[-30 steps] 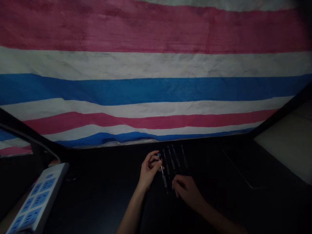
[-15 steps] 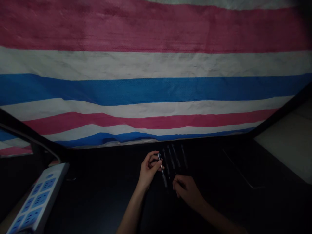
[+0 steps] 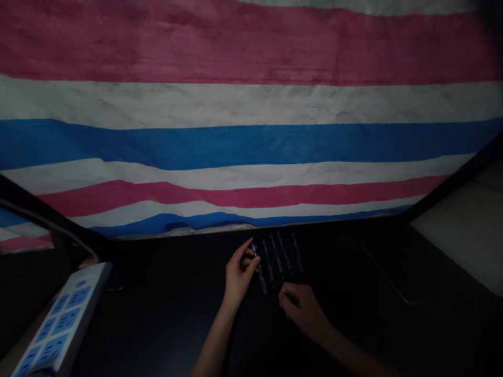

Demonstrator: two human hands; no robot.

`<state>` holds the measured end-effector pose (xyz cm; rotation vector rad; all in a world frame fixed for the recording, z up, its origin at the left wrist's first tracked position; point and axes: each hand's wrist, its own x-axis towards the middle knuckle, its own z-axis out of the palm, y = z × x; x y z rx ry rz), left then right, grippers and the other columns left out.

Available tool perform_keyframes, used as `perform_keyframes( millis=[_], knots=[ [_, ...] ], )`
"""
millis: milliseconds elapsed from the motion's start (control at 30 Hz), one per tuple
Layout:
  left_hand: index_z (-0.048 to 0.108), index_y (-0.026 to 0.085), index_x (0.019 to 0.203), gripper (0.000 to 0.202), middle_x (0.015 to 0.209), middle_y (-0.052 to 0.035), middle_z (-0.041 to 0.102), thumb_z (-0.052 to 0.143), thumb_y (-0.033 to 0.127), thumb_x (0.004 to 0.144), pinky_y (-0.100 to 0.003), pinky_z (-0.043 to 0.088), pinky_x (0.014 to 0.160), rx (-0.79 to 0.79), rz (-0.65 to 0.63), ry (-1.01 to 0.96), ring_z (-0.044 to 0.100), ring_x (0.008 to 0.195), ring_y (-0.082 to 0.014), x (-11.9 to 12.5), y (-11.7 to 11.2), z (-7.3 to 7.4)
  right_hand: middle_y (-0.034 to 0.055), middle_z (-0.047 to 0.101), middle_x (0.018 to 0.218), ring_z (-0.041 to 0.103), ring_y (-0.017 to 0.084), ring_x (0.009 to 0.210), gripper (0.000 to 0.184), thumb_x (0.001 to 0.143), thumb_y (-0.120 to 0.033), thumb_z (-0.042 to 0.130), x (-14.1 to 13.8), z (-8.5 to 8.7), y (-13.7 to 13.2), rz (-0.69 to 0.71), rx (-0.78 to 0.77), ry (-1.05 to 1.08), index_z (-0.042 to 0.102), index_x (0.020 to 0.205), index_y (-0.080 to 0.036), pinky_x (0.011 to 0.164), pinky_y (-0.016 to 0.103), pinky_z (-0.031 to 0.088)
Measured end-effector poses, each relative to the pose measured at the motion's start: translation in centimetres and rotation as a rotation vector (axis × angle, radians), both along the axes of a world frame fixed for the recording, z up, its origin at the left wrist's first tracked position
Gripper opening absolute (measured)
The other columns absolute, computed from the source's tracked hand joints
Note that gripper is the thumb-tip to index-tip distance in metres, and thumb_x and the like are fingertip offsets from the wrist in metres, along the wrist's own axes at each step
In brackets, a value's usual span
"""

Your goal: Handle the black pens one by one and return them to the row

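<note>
Left hand (image 3: 239,272) pinching screwdriver (image 3: 258,268) near its tip, handle trailing below grip; right hand (image 3: 301,306) curling loosely, grip empty, resting just beside row (image 3: 281,256) on counter (image 3: 157,314).

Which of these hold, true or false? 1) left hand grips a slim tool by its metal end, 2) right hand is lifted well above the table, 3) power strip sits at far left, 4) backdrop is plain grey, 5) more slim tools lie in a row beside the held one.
1) True: the left hand has its fingers around the metal end of a slim tool.
2) False: the right hand lies low on the dark table, just below the tools.
3) True: the power strip is at far left.
4) False: the striped sheet is pink, white and blue.
5) True: a row of tools lies to its right.
</note>
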<state>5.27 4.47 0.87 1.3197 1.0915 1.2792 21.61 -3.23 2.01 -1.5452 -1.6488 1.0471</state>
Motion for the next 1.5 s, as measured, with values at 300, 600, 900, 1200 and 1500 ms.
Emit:
perform_keyframes(
  millis=[300, 600, 900, 1200, 1500],
  knots=[
    [0.057, 0.026, 0.12, 0.04, 0.106, -0.0061, 0.053, 0.062, 0.024, 0.081, -0.026, 0.055, 0.061, 0.264, -0.081, 0.346, 0.061, 0.078, -0.0148, -0.1, -0.5, 0.1, -0.0037, 0.051, 0.055, 0.049, 0.01, 0.05, 0.017, 0.081, -0.016, 0.045, 0.0, -0.3, -0.3, 0.017, 0.123, -0.12, 0.053, 0.067, -0.018, 0.05, 0.021, 0.035],
    [0.063, 0.027, 0.114, 0.06, 0.121, -0.0079, 0.052, 0.083, 0.033, 0.058, -0.045, 0.044, 0.097, 0.358, -0.459, 0.619, 0.051, 0.111, -0.0284, -0.8, -1.3, 0.9, 0.0065, 0.065, 0.108, 0.057, 0.022, 0.094, 0.028, 0.077, -0.004, 0.043, 0.1, -1.3, -0.6, 0.047, 0.633, -0.606, 0.06, 0.094, -0.018, 0.071, 0.031, 0.049],
    [0.067, 0.022, 0.103, 0.035, 0.115, -0.0079, 0.057, 0.074, 0.017, 0.069, -0.038, 0.047, 0.092, 0.352, -0.417, 0.564, 0.056, 0.107, -0.024, -0.5, -1.1, 0.4, 0.0067, 0.069, 0.104, 0.057, 0.025, 0.101, 0.034, 0.077, -0.003, 0.048, 0.1, -2.9, -0.6, 0.045, 0.725, -0.732, 0.063, 0.105, -0.014, 0.083, 0.036, 0.05],
    [0.065, 0.023, 0.107, 0.05, 0.115, -0.0079, 0.057, 0.049, 0.001, 0.065, -0.038, 0.049, 0.084, 0.347, -0.334, 0.411, 0.057, 0.099, -0.0231, -0.9, -1.2, 1.4, 0.009, 0.067, 0.105, 0.058, 0.019, 0.099, 0.034, 0.083, -0.002, 0.04, 0.5, -2.1, -0.4, 0.097, 0.751, -0.669, 0.062, 0.107, -0.013, 0.089, 0.033, 0.049],
    [0.067, 0.02, 0.097, 0.038, 0.105, -0.0068, 0.059, 0.047, 0.006, 0.068, -0.034, 0.048, 0.074, 0.303, -0.123, 0.307, 0.058, 0.08, -0.0185, -1.2, -0.3, 1.5, 0.007, 0.059, 0.128, 0.053, 0.023, 0.109, 0.045, 0.081, -0.003, 0.045, 0.5, -2.3, 0.1, 0.174, 0.696, -0.841, 0.057, 0.122, -0.018, 0.084, 0.036, 0.047]
  ],
)
